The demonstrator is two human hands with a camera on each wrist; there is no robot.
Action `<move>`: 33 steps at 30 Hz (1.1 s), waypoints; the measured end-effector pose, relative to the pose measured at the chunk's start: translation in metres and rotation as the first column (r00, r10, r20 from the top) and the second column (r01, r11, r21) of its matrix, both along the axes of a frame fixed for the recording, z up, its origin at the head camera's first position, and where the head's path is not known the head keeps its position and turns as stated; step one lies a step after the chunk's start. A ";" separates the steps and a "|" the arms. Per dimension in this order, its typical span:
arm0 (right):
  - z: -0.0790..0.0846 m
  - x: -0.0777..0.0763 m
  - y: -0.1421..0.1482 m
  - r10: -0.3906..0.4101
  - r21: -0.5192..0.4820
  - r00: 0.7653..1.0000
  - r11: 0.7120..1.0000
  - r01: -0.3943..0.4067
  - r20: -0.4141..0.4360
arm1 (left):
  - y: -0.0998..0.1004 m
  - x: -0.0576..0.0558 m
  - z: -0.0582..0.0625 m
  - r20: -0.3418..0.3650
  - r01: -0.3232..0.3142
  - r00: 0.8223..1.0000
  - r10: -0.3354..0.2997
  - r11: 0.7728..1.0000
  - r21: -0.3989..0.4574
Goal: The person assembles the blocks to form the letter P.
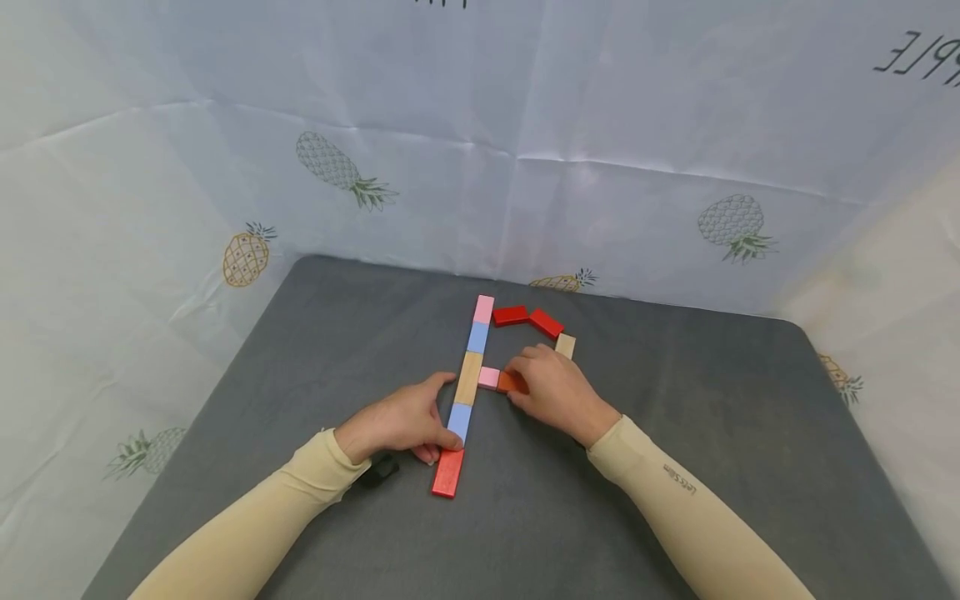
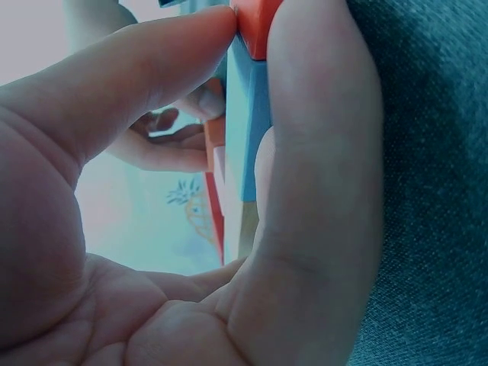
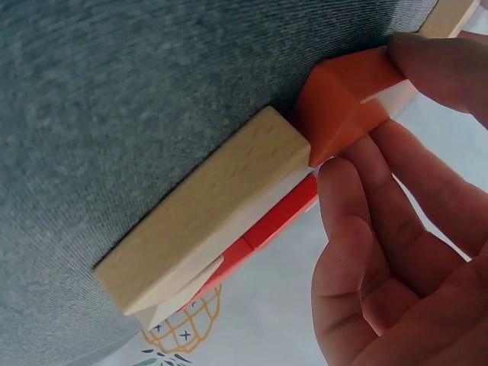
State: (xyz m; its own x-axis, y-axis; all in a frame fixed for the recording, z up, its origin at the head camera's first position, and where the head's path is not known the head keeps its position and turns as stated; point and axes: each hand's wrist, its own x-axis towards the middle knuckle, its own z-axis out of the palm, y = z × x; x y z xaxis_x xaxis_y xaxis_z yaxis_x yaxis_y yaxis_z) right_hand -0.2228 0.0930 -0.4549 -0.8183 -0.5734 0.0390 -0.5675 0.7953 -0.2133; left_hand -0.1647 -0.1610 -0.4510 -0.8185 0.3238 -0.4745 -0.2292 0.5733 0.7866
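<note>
A straight row of blocks runs away from me in the head view: a near red block (image 1: 447,475), a blue block (image 1: 459,421), a wooden block (image 1: 468,379), another blue block (image 1: 477,337) and a pink block (image 1: 483,308). My left hand (image 1: 401,421) pinches the near red block at its blue end, thumb on top and fingers along the left side. With thumb and fingertips, my right hand (image 1: 558,387) grips an orange block (image 3: 343,99). Its left end meets a small pink block (image 1: 489,377) beside the row; its other end is close to a wooden block (image 3: 206,206).
Two red blocks (image 1: 547,322) curve from the row's far end toward the wooden block at right. All lie on a dark grey cloth-covered table (image 1: 712,417). A white curtain (image 1: 450,200) with pineapple prints hangs behind the table and at its sides.
</note>
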 end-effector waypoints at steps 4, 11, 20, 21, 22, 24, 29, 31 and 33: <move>0.001 -0.002 0.007 0.002 -0.024 1.000 1.000 -0.001 0.001 | 0.001 -0.001 -0.001 -0.001 0.001 1.000 -0.001 1.000 0.003; 0.011 -0.002 0.045 0.027 -0.084 1.000 0.996 -0.027 0.001 | 0.003 -0.004 -0.001 0.004 0.012 1.000 -0.012 1.000 0.001; 0.006 -0.007 0.059 0.114 -0.020 0.993 0.993 -0.115 -0.010 | -0.001 0.000 -0.003 -0.011 0.009 1.000 -0.009 1.000 -0.011; 0.005 -0.007 0.058 0.123 -0.017 0.992 0.992 -0.124 -0.016 | -0.002 0.000 -0.003 -0.011 0.008 1.000 -0.008 1.000 -0.010; 0.004 -0.008 0.057 0.134 -0.015 0.991 0.991 -0.135 -0.025 | -0.002 0.001 -0.003 -0.011 0.009 1.000 -0.009 1.000 -0.010; 0.004 -0.009 0.057 0.145 -0.014 0.989 0.989 -0.146 -0.033 | -0.003 0.001 -0.003 -0.011 0.005 1.000 -0.005 1.000 -0.007; 0.005 -0.013 0.062 0.118 -0.013 0.993 0.993 -0.118 -0.019 | -0.002 -0.001 -0.002 -0.011 0.009 1.000 -0.009 1.000 0.002; 0.008 -0.014 0.068 0.080 -0.019 0.997 0.997 -0.080 -0.002 | -0.001 -0.002 -0.002 -0.011 0.014 1.000 -0.014 1.000 0.001; 0.011 -0.015 0.073 0.045 -0.024 0.999 0.999 -0.045 0.010 | -0.001 -0.001 -0.001 -0.013 0.016 1.000 -0.016 1.000 -0.004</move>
State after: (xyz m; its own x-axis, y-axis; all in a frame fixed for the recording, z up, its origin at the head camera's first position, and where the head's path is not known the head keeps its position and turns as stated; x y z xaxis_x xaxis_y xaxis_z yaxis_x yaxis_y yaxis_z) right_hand -0.2381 0.1664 -0.4440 -0.7923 -0.6085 0.0443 -0.5999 0.7638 -0.2383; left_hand -0.1660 -0.1620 -0.4521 -0.8194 0.3347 -0.4654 -0.2101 0.5800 0.7870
